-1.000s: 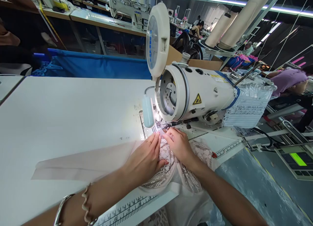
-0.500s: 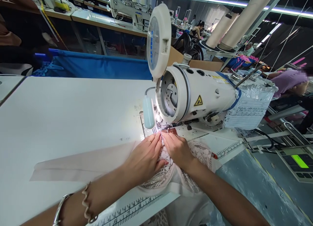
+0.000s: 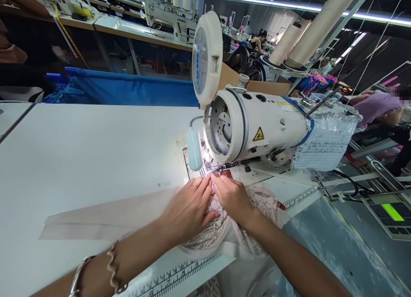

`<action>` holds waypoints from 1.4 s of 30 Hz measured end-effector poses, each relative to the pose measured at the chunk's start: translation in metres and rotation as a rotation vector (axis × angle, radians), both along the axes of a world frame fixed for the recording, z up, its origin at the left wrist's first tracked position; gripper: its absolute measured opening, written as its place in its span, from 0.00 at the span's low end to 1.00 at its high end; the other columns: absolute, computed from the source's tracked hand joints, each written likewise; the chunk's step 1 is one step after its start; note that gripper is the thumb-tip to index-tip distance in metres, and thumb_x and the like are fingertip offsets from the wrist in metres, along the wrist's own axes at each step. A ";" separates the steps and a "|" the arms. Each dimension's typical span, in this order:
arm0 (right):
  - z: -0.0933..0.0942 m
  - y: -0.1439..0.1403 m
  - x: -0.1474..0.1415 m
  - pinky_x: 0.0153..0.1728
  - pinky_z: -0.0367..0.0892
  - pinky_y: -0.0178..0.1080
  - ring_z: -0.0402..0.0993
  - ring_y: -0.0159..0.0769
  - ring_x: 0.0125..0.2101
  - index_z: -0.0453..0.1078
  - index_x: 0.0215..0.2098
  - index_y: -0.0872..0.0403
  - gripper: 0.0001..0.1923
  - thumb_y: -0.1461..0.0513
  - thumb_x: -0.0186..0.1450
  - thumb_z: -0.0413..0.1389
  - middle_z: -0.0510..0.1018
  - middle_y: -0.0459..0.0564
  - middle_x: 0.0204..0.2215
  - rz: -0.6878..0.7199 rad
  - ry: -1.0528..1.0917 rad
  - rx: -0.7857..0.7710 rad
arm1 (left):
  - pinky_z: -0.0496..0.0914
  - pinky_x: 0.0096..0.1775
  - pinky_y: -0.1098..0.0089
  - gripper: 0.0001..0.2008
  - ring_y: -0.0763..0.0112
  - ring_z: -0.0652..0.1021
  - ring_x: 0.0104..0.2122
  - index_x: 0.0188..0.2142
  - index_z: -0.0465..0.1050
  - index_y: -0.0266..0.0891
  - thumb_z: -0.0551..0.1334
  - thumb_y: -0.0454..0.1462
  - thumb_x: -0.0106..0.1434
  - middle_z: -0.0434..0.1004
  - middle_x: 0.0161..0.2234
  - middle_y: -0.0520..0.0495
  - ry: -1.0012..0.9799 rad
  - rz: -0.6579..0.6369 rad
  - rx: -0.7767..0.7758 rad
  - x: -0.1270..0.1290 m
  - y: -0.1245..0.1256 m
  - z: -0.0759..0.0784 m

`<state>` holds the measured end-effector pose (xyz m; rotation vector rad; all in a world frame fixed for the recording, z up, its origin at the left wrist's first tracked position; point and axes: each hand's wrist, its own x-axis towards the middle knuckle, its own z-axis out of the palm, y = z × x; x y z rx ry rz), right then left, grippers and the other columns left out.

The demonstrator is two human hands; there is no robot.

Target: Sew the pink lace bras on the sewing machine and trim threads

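Note:
Just in front of the needle area of a white sewing machine (image 3: 269, 121), my two hands meet over a pale pink lace garment (image 3: 205, 239). My left hand (image 3: 191, 203) has its fingers pressed together on the lace, with the thumb lying lower on it. Close beside it, my right hand (image 3: 231, 196) pinches the lace, fingertips at the lit spot below the machine head. A sheer pale strip of fabric (image 3: 105, 215) runs left from under my left hand across the white table (image 3: 96, 160). The needle itself is hard to make out.
A printed ruler scale (image 3: 180, 275) lies along the table's front edge. The machine's round cover (image 3: 207, 59) stands raised, with a pale blue lamp (image 3: 194, 149) below it. Behind the table hangs blue cloth (image 3: 135, 87). A person in purple (image 3: 379, 108) sits at the right.
The whole view has shifted very slightly. Both hands and the lace stay in practically the same place at the machine.

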<state>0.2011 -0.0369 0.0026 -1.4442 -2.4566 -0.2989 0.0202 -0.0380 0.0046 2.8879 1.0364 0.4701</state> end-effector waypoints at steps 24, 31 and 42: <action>0.005 0.003 0.001 0.33 0.71 0.35 0.78 0.38 0.32 0.72 0.57 0.55 0.20 0.67 0.71 0.48 0.80 0.52 0.33 -0.070 0.043 -0.108 | 0.56 0.60 0.44 0.36 0.45 0.67 0.62 0.63 0.62 0.25 0.54 0.54 0.70 0.67 0.63 0.29 -0.008 0.092 0.031 -0.004 0.002 -0.004; 0.013 0.005 -0.003 0.33 0.68 0.38 0.79 0.41 0.34 0.72 0.50 0.58 0.15 0.69 0.71 0.46 0.81 0.55 0.36 -0.117 0.010 -0.194 | 0.59 0.60 0.46 0.37 0.44 0.68 0.61 0.61 0.65 0.22 0.52 0.56 0.70 0.68 0.62 0.28 0.016 0.097 0.122 -0.004 0.005 -0.006; 0.019 0.002 0.018 0.40 0.69 0.37 0.75 0.38 0.38 0.69 0.49 0.53 0.11 0.66 0.72 0.48 0.76 0.53 0.41 0.003 0.212 -0.318 | 0.65 0.57 0.42 0.18 0.37 0.68 0.61 0.57 0.69 0.28 0.54 0.32 0.70 0.68 0.60 0.28 0.067 -0.113 0.054 -0.002 -0.004 -0.003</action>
